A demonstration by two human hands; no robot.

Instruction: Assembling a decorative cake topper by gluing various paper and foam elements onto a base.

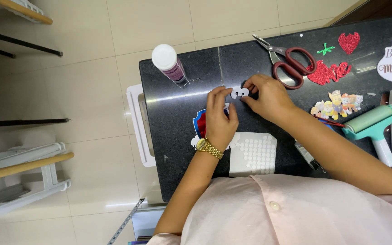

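1. Two hands meet over the middle of the black table (178,136), both pinching one small white cut-out (239,92) between their fingertips, so that it is held just above the tabletop.
2. On the left hand (221,115), which wears a gold wristwatch (209,147), the fingers are curled and the thumb and forefinger are closed on the cut-out's left edge.
3. Coming in from the table's right side, the right hand (268,96) has its fingertips clamped on the cut-out's right edge.
4. Under the left hand lies a shield-shaped sticker in red and blue (200,124), mostly hidden by the palm.
5. Just nearer the person, by the table's near edge, lies a white sheet of small round foam dots (253,154).
6. Close to the far edge lie red-handled scissors (289,62), with blades pointing toward the far left.
7. At the far left corner stands a tube of pink glitter with a white cap (169,62).
8. Right of the scissors are red glitter cut-outs (330,72) and a red glitter heart (349,42).
9. Toward the right edge sit cartoon puppy cut-outs (336,105) and a teal roller tool (374,124).
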